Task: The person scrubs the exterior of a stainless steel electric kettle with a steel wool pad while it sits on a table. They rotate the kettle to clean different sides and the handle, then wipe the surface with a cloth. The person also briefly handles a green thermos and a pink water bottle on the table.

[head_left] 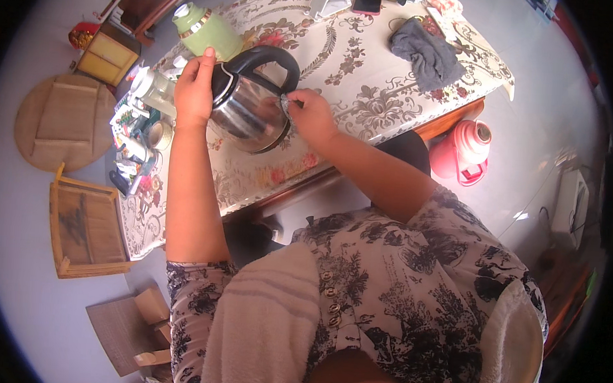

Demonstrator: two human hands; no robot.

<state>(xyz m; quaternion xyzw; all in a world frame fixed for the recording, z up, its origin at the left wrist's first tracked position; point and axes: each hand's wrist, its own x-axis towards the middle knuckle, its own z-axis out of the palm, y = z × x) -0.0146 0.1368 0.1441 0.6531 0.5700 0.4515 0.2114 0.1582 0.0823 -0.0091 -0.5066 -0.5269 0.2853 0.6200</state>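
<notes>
A steel electric kettle (250,110) with a black handle and black rim is tilted over the flowered tablecloth. My left hand (196,87) grips it at the rim on the left, fingers closed and partly hidden behind it. On the other side, my right hand (312,118) is closed in a pinch on a small silvery wad (285,104) that looks like steel wool. That wad touches the kettle's wall just below the handle. Behind the kettle stands a pale green thermos flask (207,31) with a white stopper.
A glass jar (153,91) and small bottles crowd the table's left end. A grey cloth (427,54) and a phone (366,4) lie toward the far right. On the floor stands a pink thermos (462,150). Wooden stools (89,226) are at left; the table edge (453,120) is close to my right arm.
</notes>
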